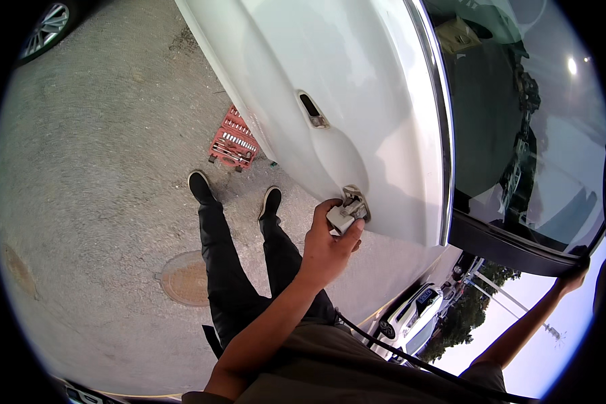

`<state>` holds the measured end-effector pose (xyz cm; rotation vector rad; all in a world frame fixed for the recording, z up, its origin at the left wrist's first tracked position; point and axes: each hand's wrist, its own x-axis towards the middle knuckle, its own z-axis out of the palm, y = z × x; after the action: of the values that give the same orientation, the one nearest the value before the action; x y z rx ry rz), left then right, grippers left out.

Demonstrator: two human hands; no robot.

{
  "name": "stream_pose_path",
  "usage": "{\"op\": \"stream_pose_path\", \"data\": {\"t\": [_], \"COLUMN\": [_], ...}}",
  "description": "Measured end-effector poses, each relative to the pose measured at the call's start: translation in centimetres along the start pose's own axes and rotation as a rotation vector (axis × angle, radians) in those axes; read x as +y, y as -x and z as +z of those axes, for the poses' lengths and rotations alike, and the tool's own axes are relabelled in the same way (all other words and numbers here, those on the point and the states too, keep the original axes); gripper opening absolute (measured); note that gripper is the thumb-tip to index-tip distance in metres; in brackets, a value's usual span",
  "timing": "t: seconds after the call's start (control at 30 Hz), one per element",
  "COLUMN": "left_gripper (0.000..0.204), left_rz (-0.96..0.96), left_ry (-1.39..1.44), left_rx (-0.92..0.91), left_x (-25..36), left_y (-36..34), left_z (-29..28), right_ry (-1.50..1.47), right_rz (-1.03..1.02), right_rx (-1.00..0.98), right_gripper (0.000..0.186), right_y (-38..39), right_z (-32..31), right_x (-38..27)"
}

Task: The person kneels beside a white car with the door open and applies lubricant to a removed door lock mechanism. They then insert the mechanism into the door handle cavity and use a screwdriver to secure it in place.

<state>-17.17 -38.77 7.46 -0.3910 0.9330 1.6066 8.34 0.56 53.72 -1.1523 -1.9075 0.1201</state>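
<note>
Two hands: left hand (328, 250) pinching a pale handle piece (341, 219) near the white door's (397, 114) near edge; right hand (574, 277) at the window frame's (512, 248) outer corner, closure indiscernible

Nothing legible; blue plate (425, 296) on white car (411, 330) too small

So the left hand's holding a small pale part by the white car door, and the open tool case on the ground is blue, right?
Not quite: the head view shows the open tool case is red, not blue. The left hand does hold a small pale part by the white car door.
</note>
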Motion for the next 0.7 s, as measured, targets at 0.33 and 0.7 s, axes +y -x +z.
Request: {"op": "stream_pose_path", "data": {"t": [0.33, 0.7], "left_gripper": [0.049, 0.059], "left_rz": [0.075, 0.068], "left_ry": [-0.235, -0.061], "left_rx": [-0.112, -0.232], "left_x": [-1.6, -1.7], "left_y": [-1.3, -0.6], "left_z": [-1.6, -2.3], "right_ry": [0.093, 0.234], "right_rz": [0.056, 0.056], "right_rx": [0.122, 0.202], "right_gripper": [0.041, 0.03], "right_y": [-1.4, -0.1], "right_z": [-1.6, 0.5], "right_x": [0.5, -2.0]}}
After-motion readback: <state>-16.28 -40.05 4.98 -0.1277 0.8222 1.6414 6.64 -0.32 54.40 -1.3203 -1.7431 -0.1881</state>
